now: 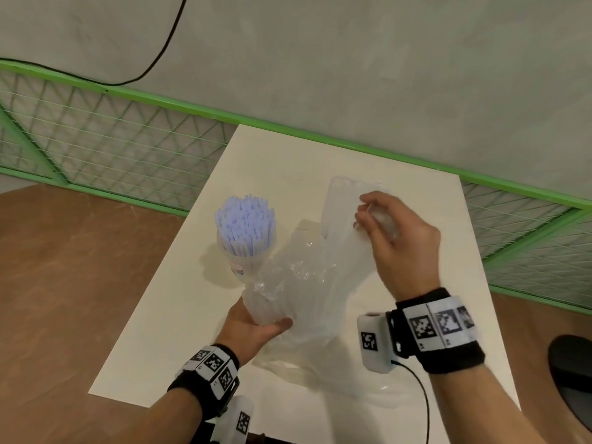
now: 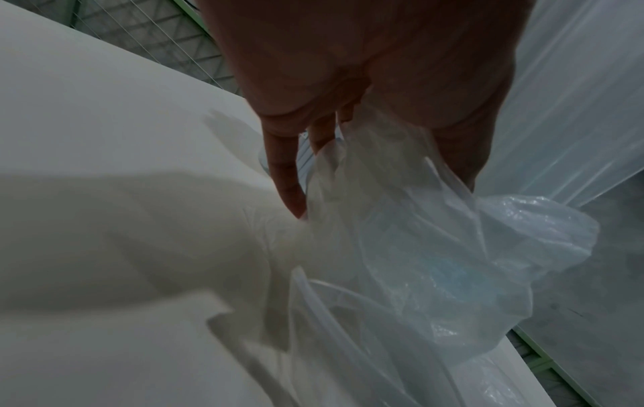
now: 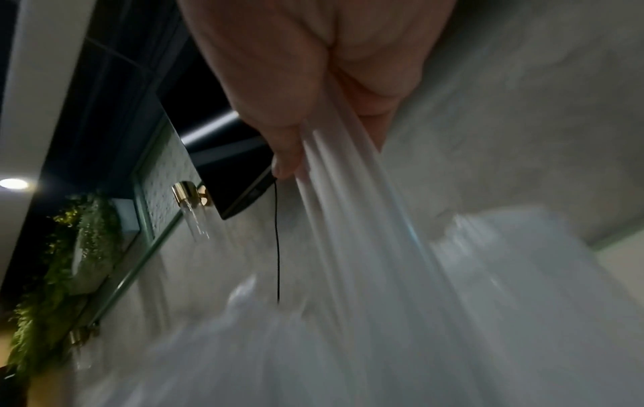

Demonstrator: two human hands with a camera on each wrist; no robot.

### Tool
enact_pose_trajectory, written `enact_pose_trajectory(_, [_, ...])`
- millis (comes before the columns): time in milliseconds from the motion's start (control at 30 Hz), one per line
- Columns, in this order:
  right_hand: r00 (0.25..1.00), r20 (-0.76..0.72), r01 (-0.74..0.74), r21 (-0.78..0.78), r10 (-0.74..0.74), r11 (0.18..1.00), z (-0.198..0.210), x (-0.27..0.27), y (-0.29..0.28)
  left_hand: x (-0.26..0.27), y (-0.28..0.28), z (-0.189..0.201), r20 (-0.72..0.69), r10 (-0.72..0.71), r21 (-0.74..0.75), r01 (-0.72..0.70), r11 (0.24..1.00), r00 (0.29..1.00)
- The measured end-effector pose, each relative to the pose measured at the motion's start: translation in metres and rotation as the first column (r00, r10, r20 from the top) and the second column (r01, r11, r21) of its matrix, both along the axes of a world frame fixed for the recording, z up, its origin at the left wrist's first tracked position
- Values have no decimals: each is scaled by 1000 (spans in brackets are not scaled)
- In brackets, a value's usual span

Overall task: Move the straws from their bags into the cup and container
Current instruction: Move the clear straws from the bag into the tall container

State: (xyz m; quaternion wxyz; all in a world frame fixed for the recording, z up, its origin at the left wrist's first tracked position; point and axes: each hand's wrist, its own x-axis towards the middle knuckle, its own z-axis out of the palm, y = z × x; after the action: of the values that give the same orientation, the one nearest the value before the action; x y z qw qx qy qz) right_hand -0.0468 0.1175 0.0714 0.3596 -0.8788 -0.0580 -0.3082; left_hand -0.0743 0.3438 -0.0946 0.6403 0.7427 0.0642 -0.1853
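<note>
Head view: left hand (image 1: 253,328) grips a crinkled clear bag (image 1: 288,283); right hand (image 1: 397,241) pinches its smooth film. Lilac straws (image 1: 245,224) fill the cup (image 1: 238,261) at left.

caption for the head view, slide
Both hands, left hand and right hand, grip clear bags beside the cup of blue straws.

The left hand (image 1: 253,328) is low and near the body, palm up. Its fingers and thumb curl around a clear bag (image 1: 282,283) from below. The right hand (image 1: 397,241) is held higher and farther out, with its back facing up. Its fingers (image 1: 365,216) bend down and pinch another bag (image 1: 342,206). Both wrists wear black bands with white square tags.
</note>
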Motion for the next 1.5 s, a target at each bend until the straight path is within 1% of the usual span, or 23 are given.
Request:
enact_pose_trajectory(100, [996,84,26,129,-38,991,36,2,-16,-1,0,3,1,12,-19,-12,1000,1000])
enact_pose_trajectory(200, [973,207,55,200,-98,978,82,4,-41,-2,0,4,-9,23,-28,-24,999,1000])
enact_pose_trajectory(267, [964,251,16,285,-91,958,104,10,-59,-2,1,4,-14,28,-30,-28,999,1000])
enact_pose_trajectory(333, [961,267,-21,330,-72,944,110,28,-74,-1,1,4,-18,27,-28,-27,999,999])
enact_pose_trajectory(400, [966,248,-8,310,-73,951,98,53,-85,-1,0,3,-15,19,-18,-19,1000,1000])
enact_pose_trajectory(433, [978,201,-5,299,-58,954,85,68,-88,-1,1,3,-12,15,-17,-15,1000,1000])
enact_pose_trajectory(500, [999,40,-23,271,13,962,54,90,-86,-1,2,2,-6,6,-19,-6,1000,1000])
enact_pose_trajectory(567, [991,-121,-37,201,62,979,22,103,-82,-2,2,2,-5,-7,-16,7,1000,1000])
enact_pose_trajectory(600, [981,-181,-42,129,66,991,8,107,-82,-2,2,3,-6,-11,-14,11,1000,1000])
enact_pose_trajectory(667, [952,-303,-79,-112,41,991,-17,112,-85,-2,2,4,-9,-13,-14,13,1000,1000])
enact_pose_trajectory(700, [922,-386,-130,-245,26,961,-27,114,-86,-2,2,4,-12,-13,-15,13,1000,1000])
enact_pose_trajectory(733, [879,-477,-205,-343,19,917,-35,117,-87,-2,2,5,-14,-11,-17,11,1000,1000])
enact_pose_trajectory(767, [835,-551,-279,-405,12,871,-43,120,-88,-2,2,6,-17,-10,-15,10,1000,1000])
enact_pose_trajectory(800, [808,-589,-329,-454,-2,828,-49,123,-89,-2,2,6,-17,-10,-10,10,1000,1000])
enact_pose_trajectory(867, [799,-599,-361,-545,-51,756,-53,129,-93,-1,1,8,-15,-11,1,11,1000,1000])
enact_pose_trajectory(933, [811,-581,-358,-589,-72,724,-49,135,-96,-1,0,9,-12,-5,4,5,1000,1000])
enact_pose_trajectory(1033, [804,-594,-389,-554,-22,736,-44,143,-93,-1,0,9,-3,-3,-3,3,1000,1000])
enact_pose_trajectory(1133, [759,-651,-458,-522,12,719,-45,149,-88,-1,0,8,2,-1,-9,1,1000,1000])
enact_pose_trajectory(1200, [723,-691,-475,-494,4,728,-47,153,-85,-1,0,8,3,0,-8,0,1000,1000])
enact_pose_trajectory(1267, [704,-710,-450,-475,-27,756,-48,155,-82,-1,-1,8,2,0,-15,0,1000,1000])
enact_pose_trajectory(1367, [732,-677,-371,-491,-77,788,-50,160,-77,0,-1,8,-2,0,-16,0,1000,1000])
enact_pose_trajectory(1500, [774,-626,-329,-521,-91,787,-54,163,-75,1,-2,9,-1,4,-22,-4,1000,1000])
